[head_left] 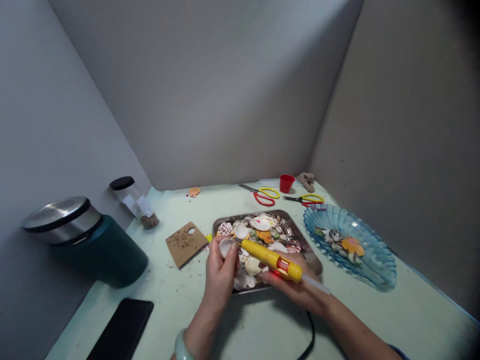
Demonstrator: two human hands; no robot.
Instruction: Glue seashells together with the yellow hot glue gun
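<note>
Between the thumb and fingers of my left hand (222, 267) is a small white seashell (226, 246). My right hand (290, 285) is wrapped round a yellow glue gun (268, 256), a pen-shaped one with a pale glue stick (316, 284) poking out of its back end. A red light glows beneath it. The gun's nozzle is close to the shell; whether they touch I cannot tell. Under both hands lies a metal tray (311, 252) full of shells, among them a large white shell (262, 221) and an orange piece (264, 236).
On the right, a blue scalloped dish (375, 260) holds some shells. Behind the tray are scissors (264, 194), pliers (305, 200) and a red cup (286, 184). Leftward are a brown board (186, 244), a jar (137, 204), a green flask (108, 252) and a black phone (122, 330).
</note>
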